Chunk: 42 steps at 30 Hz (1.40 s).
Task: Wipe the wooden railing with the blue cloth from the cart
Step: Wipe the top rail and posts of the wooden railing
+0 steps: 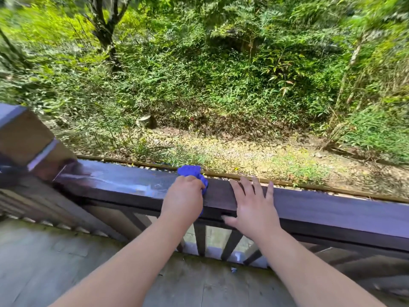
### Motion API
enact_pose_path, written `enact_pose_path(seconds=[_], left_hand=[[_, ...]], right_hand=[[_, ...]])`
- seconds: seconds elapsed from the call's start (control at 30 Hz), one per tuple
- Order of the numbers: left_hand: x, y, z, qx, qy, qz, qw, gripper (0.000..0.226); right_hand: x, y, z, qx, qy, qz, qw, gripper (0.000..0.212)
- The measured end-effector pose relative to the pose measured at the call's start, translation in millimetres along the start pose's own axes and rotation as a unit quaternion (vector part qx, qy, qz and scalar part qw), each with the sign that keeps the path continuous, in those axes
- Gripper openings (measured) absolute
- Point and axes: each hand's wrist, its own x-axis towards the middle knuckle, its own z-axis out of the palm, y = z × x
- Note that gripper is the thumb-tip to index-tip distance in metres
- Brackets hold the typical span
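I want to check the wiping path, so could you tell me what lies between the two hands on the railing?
Only bare dark railing shows between the left hand, gripping the blue cloth, and the right hand in the head view.

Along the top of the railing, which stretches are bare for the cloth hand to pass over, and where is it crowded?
The wooden railing is bare from the corner post to the left hand, and again right of the right hand. The middle is crowded: the blue cloth and both hands sit close together.

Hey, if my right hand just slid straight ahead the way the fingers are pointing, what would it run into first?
Probably nothing solid. The right hand lies flat on the wooden railing, fingers pointing across it toward the outer edge. Going on, it would pass that edge into open air above the leaf-strewn ground below, though depth is hard to judge.
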Motion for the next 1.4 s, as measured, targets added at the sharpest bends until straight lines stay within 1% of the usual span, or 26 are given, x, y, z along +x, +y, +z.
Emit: enact_pose_path(seconds=[0.07, 0.17, 0.3, 0.43, 0.53, 0.67, 0.73, 0.87, 1.03, 1.13, 1.2, 1.3, 1.4], left_hand=[[6, 15, 7, 0.001, -0.015, 0.01, 1.0, 0.024], [8, 22, 11, 0.004, -0.014, 0.032, 0.999, 0.024], [5, 5, 11, 0.007, -0.027, 0.106, 0.994, 0.026], [-1, -17, 11, 0.021, -0.044, 0.163, 0.985, 0.028], [-9, -46, 4, 0.011, -0.018, 0.164, 0.986, 0.023], [-12, -99, -11, 0.001, 0.013, 0.161, 0.987, 0.027], [-11, -130, -19, -0.009, 0.012, 0.145, 0.989, 0.026], [-8, -184, -36, -0.005, 0.003, 0.162, 0.987, 0.027], [-11, -247, -58, -0.013, 0.011, 0.134, 0.991, 0.029], [-13, -284, -70, -0.014, 0.01, 0.121, 0.993, 0.024], [-15, -307, -80, 0.005, -0.001, 0.107, 0.994, 0.023], [-18, -330, -93, 0.052, 0.001, 0.074, 0.996, 0.023], [-18, -341, -103, 0.084, -0.026, 0.058, 0.994, 0.022]], right_hand=[[-1, -1, 0, 0.009, 0.012, 0.002, 1.0, 0.112], [0, -4, -4, 0.011, 0.006, 0.007, 1.0, 0.114], [16, -27, -11, 0.029, -0.011, -0.01, 0.999, 0.118], [33, -62, -10, 0.014, -0.024, -0.031, 0.999, 0.107], [40, -83, -9, 0.017, -0.016, -0.042, 0.999, 0.109], [53, -123, -13, 0.031, -0.006, -0.064, 0.997, 0.118], [64, -151, -15, 0.033, 0.001, -0.062, 0.998, 0.117], [84, -208, -19, 0.055, 0.005, -0.042, 0.998, 0.115], [98, -274, -14, 0.047, 0.008, -0.034, 0.998, 0.114], [106, -303, -11, 0.042, 0.01, -0.029, 0.999, 0.116], [112, -319, -10, 0.03, 0.004, -0.029, 0.999, 0.119], [119, -340, -9, 0.024, 0.006, -0.027, 0.999, 0.118], [123, -360, -7, 0.02, 0.013, -0.028, 0.999, 0.116]])
